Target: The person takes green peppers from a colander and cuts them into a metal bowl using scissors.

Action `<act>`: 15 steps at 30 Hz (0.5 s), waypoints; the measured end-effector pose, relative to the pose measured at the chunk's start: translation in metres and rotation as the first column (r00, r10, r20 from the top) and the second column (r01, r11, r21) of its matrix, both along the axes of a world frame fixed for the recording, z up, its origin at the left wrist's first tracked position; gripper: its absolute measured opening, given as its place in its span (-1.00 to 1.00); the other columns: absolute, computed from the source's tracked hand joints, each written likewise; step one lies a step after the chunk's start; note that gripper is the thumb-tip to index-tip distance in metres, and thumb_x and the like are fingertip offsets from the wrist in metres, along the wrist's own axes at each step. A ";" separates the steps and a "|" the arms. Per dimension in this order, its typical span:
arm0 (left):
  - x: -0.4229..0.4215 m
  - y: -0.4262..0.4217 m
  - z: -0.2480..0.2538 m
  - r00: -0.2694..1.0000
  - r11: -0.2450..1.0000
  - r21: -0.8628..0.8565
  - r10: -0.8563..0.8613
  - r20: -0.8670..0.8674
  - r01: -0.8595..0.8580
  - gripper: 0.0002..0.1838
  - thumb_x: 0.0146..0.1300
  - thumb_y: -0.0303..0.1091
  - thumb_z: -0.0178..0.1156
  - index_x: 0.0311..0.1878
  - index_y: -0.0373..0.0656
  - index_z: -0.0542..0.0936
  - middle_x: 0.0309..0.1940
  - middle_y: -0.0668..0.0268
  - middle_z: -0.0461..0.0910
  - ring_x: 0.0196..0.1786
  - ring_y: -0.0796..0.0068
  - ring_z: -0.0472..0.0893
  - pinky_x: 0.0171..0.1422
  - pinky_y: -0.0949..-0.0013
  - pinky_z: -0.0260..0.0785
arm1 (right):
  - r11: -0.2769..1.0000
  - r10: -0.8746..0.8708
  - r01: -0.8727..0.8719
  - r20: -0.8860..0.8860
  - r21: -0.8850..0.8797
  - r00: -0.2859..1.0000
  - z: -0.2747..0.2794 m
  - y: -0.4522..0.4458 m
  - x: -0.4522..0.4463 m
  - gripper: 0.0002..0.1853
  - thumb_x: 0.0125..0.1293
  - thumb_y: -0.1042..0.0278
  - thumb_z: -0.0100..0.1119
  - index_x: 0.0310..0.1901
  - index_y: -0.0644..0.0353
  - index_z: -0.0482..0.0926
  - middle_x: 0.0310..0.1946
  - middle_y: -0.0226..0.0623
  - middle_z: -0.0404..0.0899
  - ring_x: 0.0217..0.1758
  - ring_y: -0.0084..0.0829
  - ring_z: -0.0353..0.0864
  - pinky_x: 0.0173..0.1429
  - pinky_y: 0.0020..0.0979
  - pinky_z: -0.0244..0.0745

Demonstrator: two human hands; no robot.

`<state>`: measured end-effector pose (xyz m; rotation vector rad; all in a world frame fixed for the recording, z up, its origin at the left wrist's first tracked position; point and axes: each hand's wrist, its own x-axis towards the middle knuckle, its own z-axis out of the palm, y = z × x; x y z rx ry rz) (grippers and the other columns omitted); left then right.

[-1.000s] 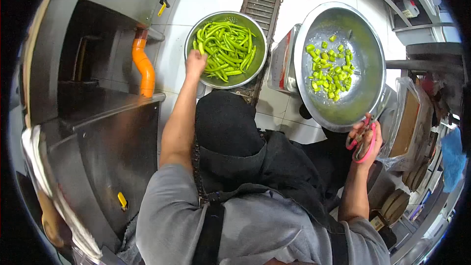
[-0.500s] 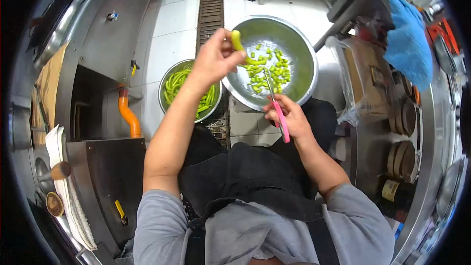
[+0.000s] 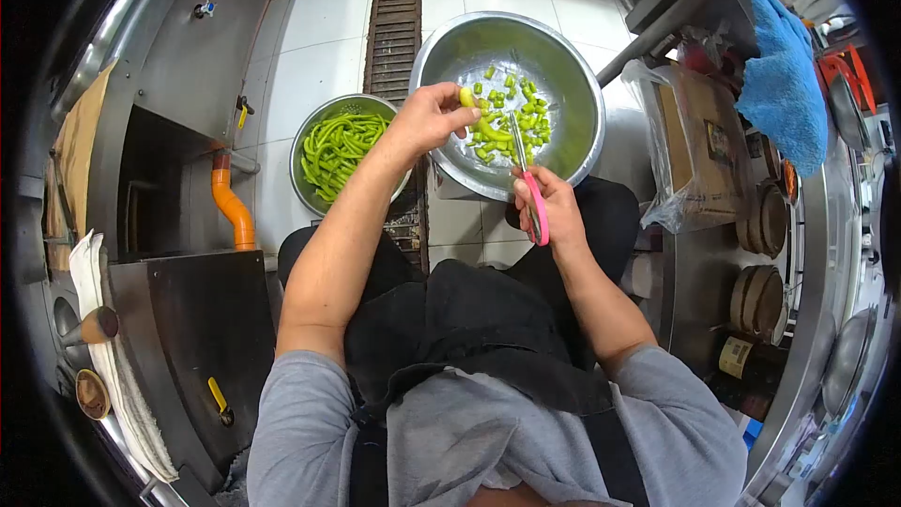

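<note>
My left hand (image 3: 427, 120) is closed around a long green pepper (image 3: 466, 97), holding it over the left part of a wide steel bowl (image 3: 578, 136). In my right hand (image 3: 556, 205) is a pair of scissors with pink handles (image 3: 540, 218); its blades reach over the bowl, close to the pepper's lower end. Whether the blades touch the pepper I cannot tell. Short cut pepper pieces (image 3: 537, 122) lie scattered on the bowl's bottom. To the left, a smaller steel bowl (image 3: 297, 169) holds many whole green peppers (image 3: 343, 145), partly behind my left forearm.
A floor drain grate (image 3: 394, 28) runs behind the bowls across white tiles. On the left stands a steel unit with an orange pipe (image 3: 230, 202). On the right, a plastic-wrapped box (image 3: 699, 141) and a hanging blue towel (image 3: 779, 80) sit by the steel shelving.
My left hand has come down with the pepper, bringing it lower in the bowl beside the scissor blades. The view has shifted slightly, and more of the smaller bowl shows.
</note>
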<state>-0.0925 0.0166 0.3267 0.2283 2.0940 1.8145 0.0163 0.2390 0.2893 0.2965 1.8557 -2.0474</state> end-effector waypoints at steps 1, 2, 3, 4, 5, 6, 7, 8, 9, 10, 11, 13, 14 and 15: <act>-0.001 -0.002 -0.001 1.000 1.000 0.026 0.013 0.028 -0.014 -0.78 0.16 -0.35 0.30 -0.20 -0.27 0.57 -0.45 0.32 0.62 -0.43 0.60 0.58 -0.38 0.49 0.35 | 1.000 -0.024 0.024 0.009 0.007 1.000 -0.002 -0.001 0.001 -0.59 0.26 0.28 0.28 0.03 0.38 0.47 -0.52 -0.34 0.52 -0.69 -0.57 0.44 -0.65 -0.56 0.29; -0.001 -0.003 -0.003 0.999 0.999 0.030 0.016 0.030 -0.016 -0.78 0.16 -0.35 0.30 -0.20 -0.27 0.57 -0.45 0.32 0.62 -0.43 0.60 0.58 -0.38 0.49 0.35 | 1.000 -0.021 0.021 0.011 0.010 1.000 -0.006 -0.001 0.003 -0.59 0.26 0.28 0.28 0.03 0.38 0.47 -0.52 -0.34 0.52 -0.69 -0.57 0.44 -0.65 -0.56 0.29; -0.001 -0.003 -0.005 0.998 0.998 0.036 0.055 0.038 -0.056 -0.79 0.17 -0.37 0.28 -0.17 -0.23 0.56 -0.43 0.35 0.61 -0.42 0.63 0.58 -0.41 0.52 0.31 | 1.000 -0.024 0.024 -0.002 -0.006 1.000 -0.008 -0.001 0.005 -0.58 0.27 0.29 0.27 0.05 0.37 0.46 -0.48 -0.32 0.54 -0.65 -0.56 0.48 -0.61 -0.55 0.34; -0.002 -0.003 -0.006 0.995 0.995 0.044 0.093 0.044 -0.095 -0.80 0.17 -0.38 0.27 -0.15 -0.19 0.54 -0.40 0.38 0.60 -0.40 0.67 0.57 -0.44 0.56 0.28 | 0.999 -0.028 0.027 -0.017 -0.022 0.999 -0.011 -0.001 0.006 -0.58 0.27 0.30 0.26 0.08 0.37 0.44 -0.44 -0.30 0.57 -0.61 -0.55 0.52 -0.56 -0.55 0.38; -0.002 -0.003 -0.008 0.995 0.994 0.049 0.094 0.044 -0.096 -0.80 0.17 -0.38 0.27 -0.15 -0.19 0.54 -0.40 0.38 0.60 -0.40 0.67 0.57 -0.44 0.56 0.28 | 1.000 -0.027 0.027 -0.017 -0.016 0.999 -0.013 -0.001 0.008 -0.58 0.27 0.30 0.26 0.08 0.37 0.44 -0.44 -0.30 0.57 -0.61 -0.55 0.52 -0.56 -0.55 0.38; -0.002 -0.003 -0.009 0.995 0.995 0.043 0.087 0.053 -0.090 -0.80 0.17 -0.40 0.27 -0.15 -0.20 0.53 -0.39 0.38 0.60 -0.39 0.66 0.58 -0.44 0.56 0.29 | 1.000 -0.001 0.000 -0.031 -0.027 1.000 -0.013 -0.002 0.009 -0.57 0.28 0.30 0.25 0.09 0.37 0.43 -0.39 -0.27 0.59 -0.54 -0.53 0.55 -0.48 -0.54 0.43; -0.001 -0.001 -0.010 0.995 0.996 0.037 0.081 0.062 -0.083 -0.79 0.16 -0.42 0.28 -0.15 -0.20 0.52 -0.38 0.38 0.61 -0.39 0.66 0.60 -0.44 0.56 0.30 | 0.999 0.025 -0.027 -0.044 -0.038 0.999 -0.013 -0.003 0.010 -0.56 0.29 0.30 0.24 0.11 0.37 0.42 -0.34 -0.23 0.61 -0.47 -0.51 0.59 -0.40 -0.53 0.48; 0.002 0.001 -0.011 0.995 0.996 0.042 0.079 0.063 -0.082 -0.79 0.16 -0.42 0.28 -0.15 -0.20 0.52 -0.38 0.38 0.61 -0.39 0.66 0.60 -0.44 0.56 0.30 | 0.996 0.056 -0.057 -0.018 -0.069 0.998 -0.011 -0.002 0.010 -0.54 0.30 0.29 0.23 0.14 0.37 0.40 -0.26 -0.19 0.63 -0.36 -0.48 0.62 -0.28 -0.51 0.51; 0.006 0.005 -0.012 0.999 0.998 0.052 0.024 0.027 -0.026 -0.80 0.17 -0.43 0.28 -0.16 -0.20 0.53 -0.39 0.37 0.61 -0.40 0.65 0.60 -0.45 0.56 0.30 | 0.996 0.054 -0.055 -0.017 -0.066 0.998 -0.008 -0.004 0.010 -0.54 0.30 0.29 0.23 0.14 0.37 0.40 -0.26 -0.19 0.63 -0.36 -0.48 0.62 -0.28 -0.51 0.51; 0.009 0.008 -0.013 0.999 0.998 0.060 -0.030 -0.009 0.031 -0.81 0.17 -0.43 0.28 -0.16 -0.21 0.53 -0.39 0.37 0.61 -0.41 0.65 0.60 -0.45 0.56 0.29 | 0.995 0.041 -0.046 -0.058 -0.085 0.997 -0.004 -0.007 0.009 -0.54 0.31 0.26 0.21 0.14 0.35 0.39 -0.27 -0.19 0.62 -0.36 -0.47 0.62 -0.26 -0.48 0.52; 0.010 0.010 -0.014 0.999 0.998 0.061 -0.032 -0.009 0.032 -0.81 0.17 -0.43 0.28 -0.16 -0.21 0.53 -0.39 0.37 0.61 -0.41 0.65 0.60 -0.45 0.56 0.29 | 0.994 0.028 -0.039 -0.099 -0.106 0.995 -0.003 -0.009 0.008 -0.54 0.32 0.23 0.20 0.14 0.33 0.38 -0.27 -0.20 0.62 -0.35 -0.45 0.63 -0.24 -0.45 0.54; 0.012 0.011 -0.016 0.989 0.987 -0.093 -0.138 -0.049 0.134 -0.81 0.18 -0.43 0.29 -0.16 -0.21 0.55 -0.41 0.37 0.61 -0.42 0.63 0.59 -0.43 0.55 0.32 | 0.991 -0.012 -0.003 -0.113 -0.131 0.994 -0.001 -0.010 0.005 -0.56 0.35 0.20 0.17 0.12 0.33 0.39 -0.30 -0.22 0.61 -0.40 -0.48 0.61 -0.32 -0.47 0.52; 0.011 0.012 -0.023 0.984 0.987 -0.043 -0.161 -0.077 0.158 -0.83 0.18 -0.43 0.29 -0.17 -0.22 0.57 -0.45 0.35 0.61 -0.43 0.62 0.58 -0.39 0.53 0.35 | 0.996 -0.007 -0.002 -0.095 -0.090 0.995 0.002 -0.009 0.004 -0.57 0.36 0.20 0.16 0.11 0.33 0.40 -0.34 -0.24 0.60 -0.44 -0.49 0.59 -0.37 -0.48 0.51; 0.011 0.013 -0.025 0.984 0.986 -0.044 -0.162 -0.077 0.159 -0.83 0.18 -0.43 0.29 -0.17 -0.22 0.57 -0.45 0.35 0.61 -0.43 0.62 0.58 -0.39 0.53 0.35 | 0.999 -0.003 -0.001 -0.077 -0.050 0.997 0.004 -0.008 0.004 -0.58 0.37 0.19 0.15 0.10 0.33 0.41 -0.37 -0.26 0.59 -0.48 -0.51 0.58 -0.41 -0.49 0.49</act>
